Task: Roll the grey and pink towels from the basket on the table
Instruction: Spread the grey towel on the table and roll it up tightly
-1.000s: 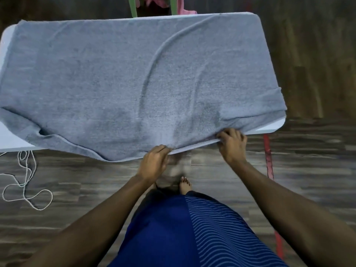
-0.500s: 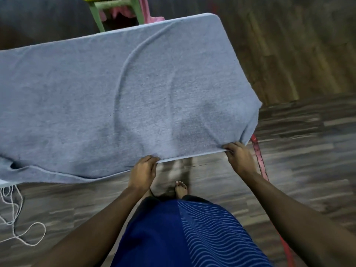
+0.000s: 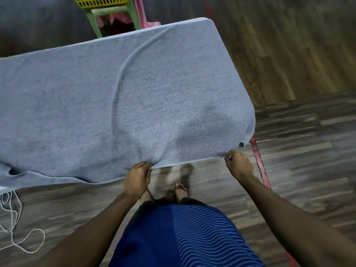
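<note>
As draped now, grey towel [image 3: 96, 97]: flat across table [image 3: 2, 188]; near hem hanging off front edge
Left hand [image 3: 136, 178]: pinching hem near middle
Right hand [image 3: 238, 163]: pinching hem beside right corner
Pink towel [image 3: 139, 12]: by yellow basket [image 3: 100, 1], beyond far edge
Hem: best pulled taut and level; curved ridge [image 3: 119, 78] smoothed first; then tight, even first turn

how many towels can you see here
2. A grey towel lies spread out in front, its near edge gripped by the left hand and right hand. A pink towel shows beyond its far edge, by the green stool. The yellow basket may hide more.
</note>
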### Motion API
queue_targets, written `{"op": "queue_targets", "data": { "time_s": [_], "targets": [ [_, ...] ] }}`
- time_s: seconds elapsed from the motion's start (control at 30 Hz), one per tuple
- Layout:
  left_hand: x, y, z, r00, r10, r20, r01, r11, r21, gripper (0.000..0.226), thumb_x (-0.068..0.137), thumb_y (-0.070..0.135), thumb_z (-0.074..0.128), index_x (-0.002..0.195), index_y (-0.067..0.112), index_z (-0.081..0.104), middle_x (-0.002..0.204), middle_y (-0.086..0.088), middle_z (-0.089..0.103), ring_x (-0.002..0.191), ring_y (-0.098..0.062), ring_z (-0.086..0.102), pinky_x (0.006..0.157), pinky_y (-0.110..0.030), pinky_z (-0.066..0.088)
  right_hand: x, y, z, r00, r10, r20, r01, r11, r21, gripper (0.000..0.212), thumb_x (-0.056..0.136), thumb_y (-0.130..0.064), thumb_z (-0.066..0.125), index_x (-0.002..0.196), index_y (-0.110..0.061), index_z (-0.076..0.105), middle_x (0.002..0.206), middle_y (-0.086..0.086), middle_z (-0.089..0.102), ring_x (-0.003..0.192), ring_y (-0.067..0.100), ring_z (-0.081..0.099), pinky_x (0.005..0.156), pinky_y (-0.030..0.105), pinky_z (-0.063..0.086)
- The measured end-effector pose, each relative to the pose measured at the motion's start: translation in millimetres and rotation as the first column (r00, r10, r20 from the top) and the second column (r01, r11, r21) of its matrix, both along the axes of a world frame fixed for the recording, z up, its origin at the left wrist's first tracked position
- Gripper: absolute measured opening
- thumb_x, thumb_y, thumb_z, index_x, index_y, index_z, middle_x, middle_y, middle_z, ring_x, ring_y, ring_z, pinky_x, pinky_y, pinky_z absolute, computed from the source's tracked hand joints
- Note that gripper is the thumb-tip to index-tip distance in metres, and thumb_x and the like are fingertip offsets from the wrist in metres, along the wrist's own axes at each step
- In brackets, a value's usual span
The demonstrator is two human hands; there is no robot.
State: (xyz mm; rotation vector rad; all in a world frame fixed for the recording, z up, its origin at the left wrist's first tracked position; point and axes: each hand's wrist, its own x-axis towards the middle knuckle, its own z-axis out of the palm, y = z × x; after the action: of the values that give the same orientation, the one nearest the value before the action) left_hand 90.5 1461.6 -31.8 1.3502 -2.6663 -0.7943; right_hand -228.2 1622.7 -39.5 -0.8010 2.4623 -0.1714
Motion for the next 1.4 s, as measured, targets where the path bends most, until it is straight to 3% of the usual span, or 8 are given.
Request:
{"op": "queue_targets", "data": {
  "time_s": [0.17, 0.47, 0.77, 1.07, 1.23, 1.4],
  "targets": [
    [9, -2, 8, 0.999, 0.035, 0.018, -0.035, 0.999, 0.009, 0.02, 0.082, 0.004, 0.065, 0.098, 0.014, 0.073, 0.089, -0.002, 0.07, 0.079, -0.027, 0.066, 0.062, -0.032, 0.051, 19, -23, 11, 0.995, -0.016, 0.1, 0.019, 0.999, -0.026, 0.015, 0.092, -0.028, 0.055, 0.1, -0.023, 0.067, 0.096, 0.007, 0.07, 0.094, 0.03, 0.064, 0.073, 0.033, 0.049],
    [57, -54, 44, 0.97, 0.219, -0.107, -0.227, 0.971, -0.07, 0.018, 0.09, 0.012, 0.056, 0.099, 0.017, 0.071, 0.091, -0.001, 0.067, 0.083, -0.022, 0.062, 0.066, -0.037, 0.053, 122, -143, 48, 0.948, 0.27, 0.167, -0.208, 0.926, -0.315, 0.012, 0.093, -0.019, 0.06, 0.097, -0.015, 0.07, 0.094, 0.007, 0.073, 0.088, 0.024, 0.067, 0.074, 0.029, 0.051],
    [234, -83, 77, 0.844, 0.51, -0.165, -0.532, 0.836, -0.138, 0.02, 0.091, 0.013, 0.054, 0.104, 0.014, 0.07, 0.097, -0.002, 0.069, 0.089, -0.023, 0.063, 0.072, -0.033, 0.05, 331, -239, 74, 0.79, 0.553, 0.265, -0.428, 0.807, -0.407, 0.013, 0.09, -0.017, 0.057, 0.091, -0.021, 0.07, 0.085, 0.003, 0.071, 0.082, 0.021, 0.064, 0.073, 0.033, 0.051],
    [411, -101, 96, 0.718, 0.682, -0.141, -0.696, 0.708, -0.117, 0.02, 0.091, 0.013, 0.053, 0.099, 0.015, 0.071, 0.095, -0.003, 0.068, 0.091, -0.022, 0.061, 0.075, -0.033, 0.045, 516, -299, 94, 0.721, 0.627, 0.294, -0.478, 0.758, -0.444, 0.015, 0.09, -0.019, 0.057, 0.092, -0.025, 0.071, 0.091, -0.001, 0.072, 0.087, 0.016, 0.064, 0.08, 0.03, 0.052],
    [454, -142, 91, 0.746, 0.657, -0.114, -0.666, 0.736, -0.116, 0.02, 0.092, 0.014, 0.052, 0.102, 0.015, 0.07, 0.096, 0.0, 0.067, 0.093, -0.02, 0.06, 0.072, -0.031, 0.043, 565, -339, 93, 0.75, 0.613, 0.248, -0.482, 0.764, -0.429, 0.017, 0.091, -0.015, 0.056, 0.098, -0.018, 0.071, 0.093, 0.0, 0.07, 0.087, 0.016, 0.063, 0.077, 0.025, 0.048],
    [480, -206, 78, 0.854, 0.52, -0.027, -0.518, 0.843, -0.145, 0.022, 0.091, 0.014, 0.053, 0.103, 0.015, 0.071, 0.099, -0.002, 0.068, 0.095, -0.024, 0.06, 0.078, -0.037, 0.047, 596, -384, 64, 0.805, 0.564, 0.185, -0.486, 0.805, -0.34, 0.015, 0.089, -0.022, 0.06, 0.103, -0.021, 0.065, 0.112, 0.006, 0.061, 0.094, 0.023, 0.061, 0.083, 0.034, 0.052]
  ]
}}
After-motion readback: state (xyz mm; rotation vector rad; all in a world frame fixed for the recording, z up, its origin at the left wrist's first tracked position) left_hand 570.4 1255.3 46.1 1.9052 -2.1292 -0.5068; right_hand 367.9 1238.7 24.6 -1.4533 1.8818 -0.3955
